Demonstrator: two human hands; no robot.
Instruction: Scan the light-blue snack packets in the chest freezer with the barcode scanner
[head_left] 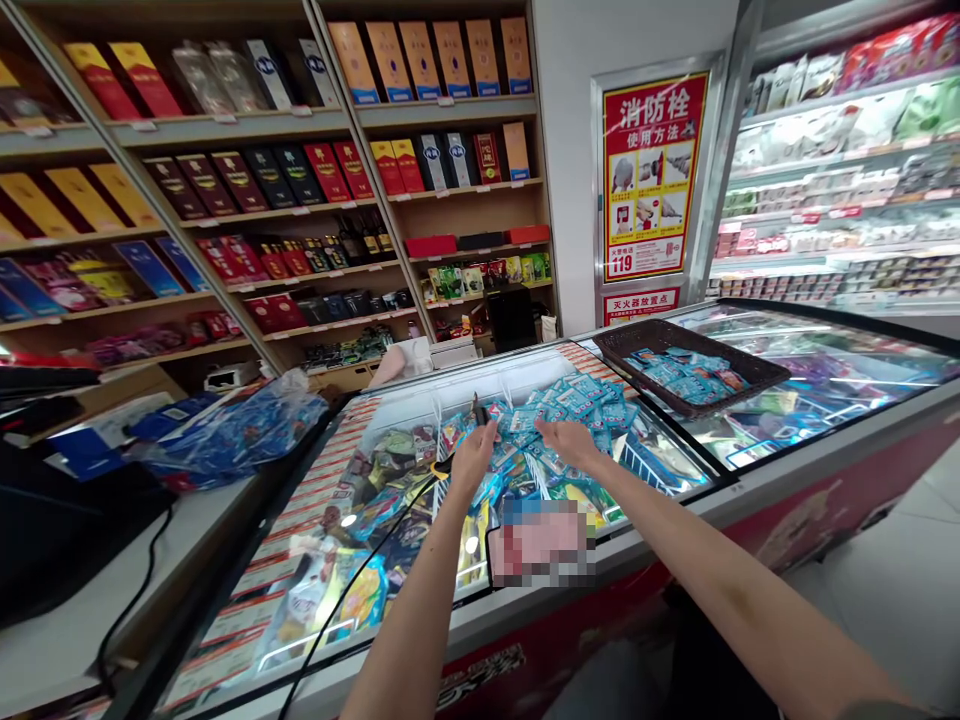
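My left hand is closed over the glass-topped freezer. A dark, slim tool with a pointed tip sticks up from its fingers, perhaps scissors. A yellow and black piece shows beside that hand; whether it belongs to the tool, I cannot tell. My right hand has its fingers pinched at the edge of a small blue packet. Many such blue packets lie heaped on the glass behind both hands. A phone-like slab with a blurred-out screen lies near the freezer's front edge.
A dark woven tray with more blue packets stands on the freezer, right. A black cable crosses the glass. Clear plastic with blue contents lies on the left counter. Stocked shelves line the back; another person's arm shows there.
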